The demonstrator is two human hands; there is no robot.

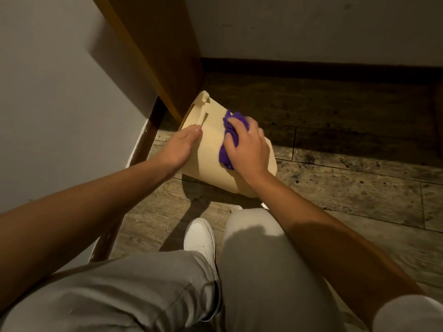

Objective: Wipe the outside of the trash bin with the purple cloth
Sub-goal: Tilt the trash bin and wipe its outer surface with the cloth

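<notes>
Knees (pixel 251 271) bent nearest; right hand (pixel 249 149) bunches the purple cloth (pixel 231 137) against the tilted trash bin (pixel 211 149), mid-wipe; left hand (pixel 179 147) lies flat, steadying. Next, likely rotate it.

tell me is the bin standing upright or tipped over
Tipped: the trash bin leans away from the person, its base edge lifted off the floor, steadied by the left hand.

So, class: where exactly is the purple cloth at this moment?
In the head view, just right of centre: the purple cloth is bunched under the right hand, against the tilted trash bin.

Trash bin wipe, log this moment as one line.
left hand steadies tilted trash bin | right hand presses purple cloth on side | wiping underway
</notes>
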